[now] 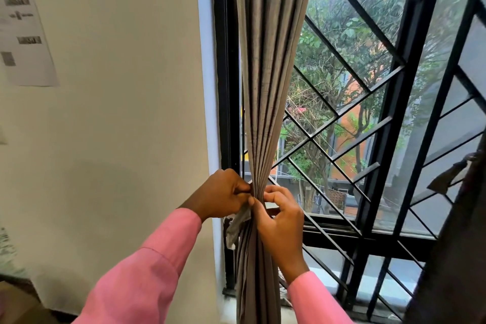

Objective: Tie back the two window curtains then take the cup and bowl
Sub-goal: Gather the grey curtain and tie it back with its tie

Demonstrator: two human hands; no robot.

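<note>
A grey curtain hangs gathered into a narrow bunch at the left side of the window. My left hand pinches the bunch from the left, and a grey tie strip hangs below it. My right hand grips the bunch from the right, thumb pressed on the folds. A second, darker curtain hangs at the far right edge, with a knotted bit of cloth on it. No cup or bowl is in view.
Black diagonal window bars fill the window, with trees and a brick building outside. A cream wall at the left carries a printed paper sheet. The window sill runs behind my right hand.
</note>
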